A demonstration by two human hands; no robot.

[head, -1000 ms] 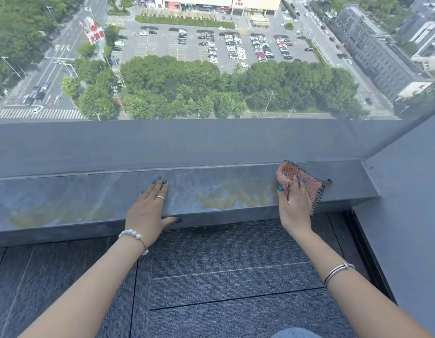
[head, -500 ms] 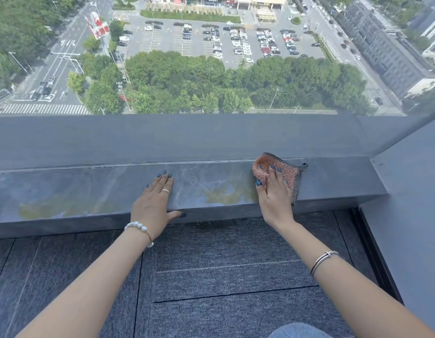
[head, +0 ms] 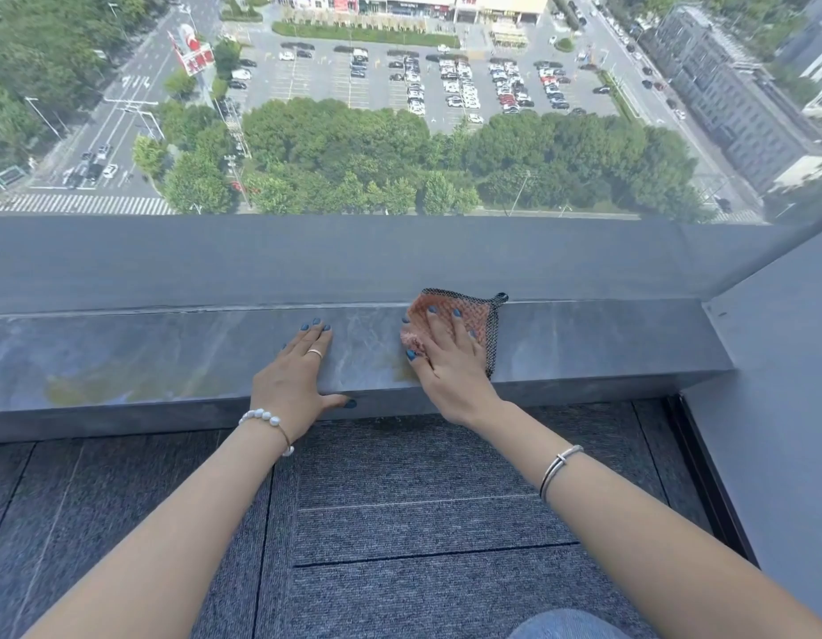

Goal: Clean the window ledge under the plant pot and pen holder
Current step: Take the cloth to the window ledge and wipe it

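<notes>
You had your right hand (head: 450, 357) spread flat on a pink scrubbing cloth (head: 450, 315), fingers apart and pressing down rather than clamped round it, so the cloth was pinned to the window ledge (head: 169, 352) right of the ledge's middle, spanning from close to the back edge to close to the front edge. Your left hand (head: 294, 380) lay open and empty on the ledge just beside it, fingers on the top and the thumb hooked over the front edge, holding nothing and apparently bracing you.

The cloth looked soft and light, a pink pad inside a black mesh with a small hanging loop at its far right corner. My guess is it would crumple and bunch if you pushed from one edge, so the flat palm over its middle was the sound hold; the loop would only suit carrying. The ledge top looked like polished stone, hard and glossy enough to mirror the trees outside, and probably slick, so the cloth should have slid easily under even pressure.

Counted: one cloth, one ledge, two hands, a bracelet on each wrist, one ring on the left hand. Neither the plant pot nor the pen holder was in view, and the visible stretch of ledge carried nothing but your hands and the cloth
</notes>
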